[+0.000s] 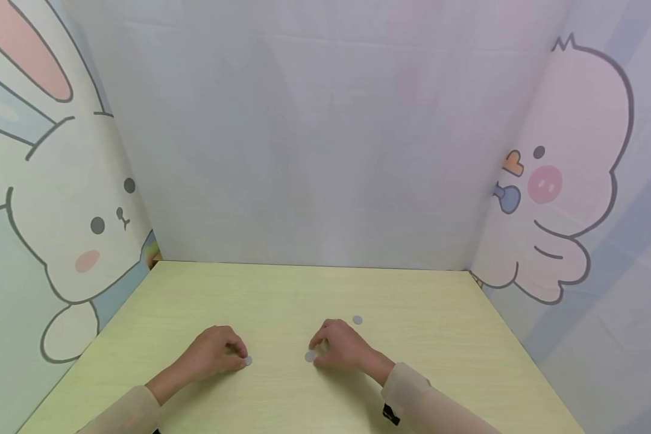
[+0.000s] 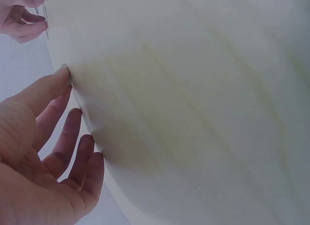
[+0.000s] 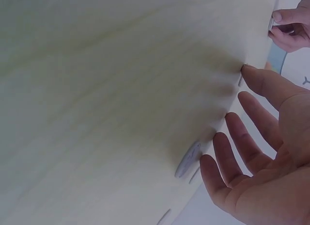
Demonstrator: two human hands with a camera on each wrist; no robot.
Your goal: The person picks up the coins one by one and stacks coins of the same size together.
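Note:
Two hands work low over the table with small grey coins. My left hand pinches a coin between thumb and index fingertips, close to the tabletop. To its right, my right hand has thumb and index finger at the edges of another coin, which lies between their tips. In the right wrist view, a coin with faint marks stands out near the little finger of the right hand. The left wrist view shows the left thumb and index finger together, the other fingers spread and bent; the coin there is barely visible.
A further coin lies on the pale wooden table, beyond the right hand. A plain light curtain hangs behind the table, with cartoon-printed cloth at both sides, a rabbit left and a chick right.

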